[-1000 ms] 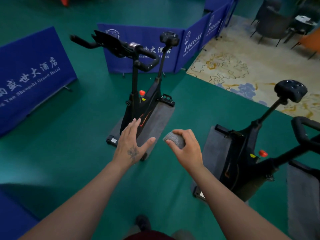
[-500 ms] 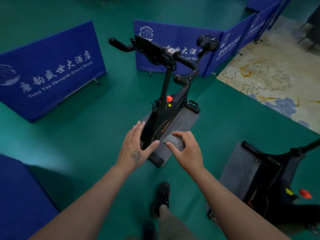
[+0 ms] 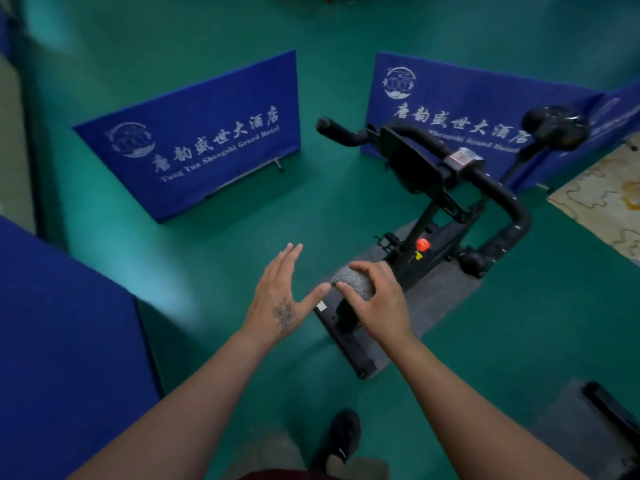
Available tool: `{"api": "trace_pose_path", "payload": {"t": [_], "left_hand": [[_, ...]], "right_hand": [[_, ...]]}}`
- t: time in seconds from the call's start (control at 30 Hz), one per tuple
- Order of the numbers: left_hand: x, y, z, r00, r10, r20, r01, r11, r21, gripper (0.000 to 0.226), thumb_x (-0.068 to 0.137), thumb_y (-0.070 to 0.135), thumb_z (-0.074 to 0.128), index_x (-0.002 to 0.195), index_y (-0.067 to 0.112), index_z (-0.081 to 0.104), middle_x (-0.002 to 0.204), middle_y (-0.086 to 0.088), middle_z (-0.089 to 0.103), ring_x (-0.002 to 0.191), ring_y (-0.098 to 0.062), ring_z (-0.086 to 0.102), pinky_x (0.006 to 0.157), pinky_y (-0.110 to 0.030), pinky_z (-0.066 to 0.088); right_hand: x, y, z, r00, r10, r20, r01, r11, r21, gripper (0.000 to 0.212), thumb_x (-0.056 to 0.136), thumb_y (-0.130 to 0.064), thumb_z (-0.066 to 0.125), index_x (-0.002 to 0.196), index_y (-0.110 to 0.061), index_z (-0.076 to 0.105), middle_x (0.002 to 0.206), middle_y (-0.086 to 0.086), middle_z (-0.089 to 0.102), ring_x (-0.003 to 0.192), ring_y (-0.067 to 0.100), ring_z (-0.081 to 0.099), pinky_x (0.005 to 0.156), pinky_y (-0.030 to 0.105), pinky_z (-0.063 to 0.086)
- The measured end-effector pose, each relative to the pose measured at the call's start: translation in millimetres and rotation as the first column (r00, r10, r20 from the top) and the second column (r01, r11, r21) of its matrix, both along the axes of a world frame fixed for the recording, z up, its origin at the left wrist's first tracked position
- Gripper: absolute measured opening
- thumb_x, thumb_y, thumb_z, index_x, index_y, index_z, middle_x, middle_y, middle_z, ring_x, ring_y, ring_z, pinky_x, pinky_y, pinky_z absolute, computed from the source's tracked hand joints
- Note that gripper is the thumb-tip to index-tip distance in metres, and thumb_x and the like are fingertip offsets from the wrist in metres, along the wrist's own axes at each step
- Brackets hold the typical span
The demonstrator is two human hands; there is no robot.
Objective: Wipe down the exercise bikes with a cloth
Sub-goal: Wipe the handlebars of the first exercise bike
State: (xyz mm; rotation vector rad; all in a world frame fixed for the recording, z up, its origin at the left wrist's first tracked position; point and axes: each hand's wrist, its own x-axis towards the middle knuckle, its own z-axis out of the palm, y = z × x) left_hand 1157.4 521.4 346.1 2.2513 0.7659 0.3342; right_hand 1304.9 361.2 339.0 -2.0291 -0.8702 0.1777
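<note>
A black exercise bike (image 3: pixel 446 188) stands on a grey mat (image 3: pixel 440 299) ahead and to the right, its handlebars toward me and its saddle (image 3: pixel 554 126) at the far right. My right hand (image 3: pixel 377 303) grips a bunched grey cloth (image 3: pixel 353 282) in the air in front of the bike's front base bar (image 3: pixel 346 337). My left hand (image 3: pixel 284 299) is flat, its fingers spread and holding nothing, with the thumb tip close to the cloth. Both hands are clear of the bike.
Blue hotel banner barriers stand on the green floor: one (image 3: pixel 194 140) at centre left, one (image 3: pixel 450 98) behind the bike, one (image 3: pixel 69 341) close on my left. A patterned carpet (image 3: pixel 602 202) lies right. Part of a second bike's mat (image 3: pixel 588 417) shows bottom right. My shoe (image 3: pixel 341 434) is below.
I have walked closer and turned left: the bike has shifted right and grown larger, and the second bike has mostly left view. My hands keep the same pose, the cloth still held.
</note>
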Motion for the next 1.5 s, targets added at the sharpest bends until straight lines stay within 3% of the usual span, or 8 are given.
{"api": "trace_pose_path", "payload": {"t": [0.27,0.53,0.73,0.83,0.97,1.2,1.37,1.5], "left_hand": [[18,86,-7,0.999,0.045,0.010,-0.045,0.997,-0.055,0.107,0.084,0.093,0.047,0.168,0.031,0.027,0.176,0.006,0.024,0.162,-0.012,0.020,0.132,-0.044,0.024],[48,218,-19,0.996,-0.080,0.044,0.086,0.984,-0.156,0.108,0.079,0.099,0.045,0.166,0.036,0.029,0.170,0.006,0.035,0.160,-0.012,0.024,0.131,-0.043,0.027],[67,321,-14,0.966,-0.218,0.136,0.242,0.949,-0.200,0.076,0.090,0.075,0.065,0.157,0.051,0.040,0.144,0.011,0.060,0.141,-0.004,0.049,0.120,-0.039,0.042],[82,354,-8,0.955,-0.249,0.161,0.285,0.920,-0.269,0.054,0.092,0.058,0.075,0.141,0.056,0.051,0.126,0.011,0.066,0.123,-0.004,0.063,0.101,-0.034,0.056],[112,377,-7,0.941,-0.268,0.205,0.326,0.880,-0.346,0.038,0.094,0.040,0.080,0.124,0.053,0.060,0.115,0.004,0.066,0.097,-0.008,0.069,0.082,-0.018,0.052],[186,413,-8,0.921,-0.323,0.216,0.384,0.841,-0.380,0.041,0.092,0.046,0.078,0.128,0.043,0.061,0.112,0.007,0.066,0.085,-0.006,0.068,0.080,-0.020,0.055],[248,443,-12,0.910,-0.376,0.173,0.414,0.832,-0.369,0.050,0.085,0.058,0.075,0.129,0.043,0.060,0.115,0.010,0.066,0.093,-0.012,0.072,0.084,-0.037,0.063],[298,463,-4,0.891,-0.418,0.176,0.454,0.813,-0.365,0.037,0.095,0.039,0.080,0.127,0.035,0.063,0.115,0.006,0.068,0.093,-0.015,0.073,0.083,-0.035,0.063]], "right_hand": [[24,97,-3,0.998,0.052,-0.043,-0.053,0.998,-0.017,0.038,0.089,-0.045,0.081,0.120,-0.027,0.067,0.113,-0.012,0.059,0.104,0.005,0.061,0.090,0.029,0.053],[32,216,-10,0.996,-0.062,-0.067,0.062,0.998,0.006,0.035,0.089,-0.040,0.082,0.118,-0.025,0.070,0.112,-0.011,0.062,0.106,0.002,0.061,0.090,0.012,0.044],[28,310,-7,0.951,-0.224,-0.214,0.242,0.968,0.061,0.030,0.089,-0.032,0.083,0.116,-0.028,0.071,0.113,-0.014,0.062,0.108,-0.002,0.061,0.090,0.014,0.047],[34,344,1,0.924,-0.288,-0.253,0.322,0.941,0.107,0.029,0.089,-0.028,0.083,0.116,-0.029,0.071,0.115,-0.015,0.062,0.110,-0.001,0.062,0.094,0.018,0.049],[52,372,4,0.893,-0.336,-0.298,0.396,0.903,0.168,0.029,0.091,-0.023,0.081,0.118,-0.029,0.070,0.119,-0.012,0.066,0.110,0.003,0.065,0.094,0.026,0.053],[98,411,-6,0.841,-0.351,-0.412,0.481,0.833,0.273,0.020,0.097,-0.018,0.076,0.114,-0.027,0.072,0.121,-0.002,0.069,0.112,0.008,0.068,0.100,0.036,0.056],[141,445,-14,0.789,-0.352,-0.503,0.565,0.737,0.371,0.021,0.094,-0.027,0.072,0.112,-0.018,0.075,0.117,0.003,0.070,0.111,0.015,0.070,0.098,0.047,0.058],[168,462,-14,0.743,-0.344,-0.574,0.624,0.667,0.407,0.025,0.095,-0.027,0.067,0.111,-0.009,0.076,0.116,0.009,0.072,0.108,0.013,0.070,0.092,0.040,0.057]]}}
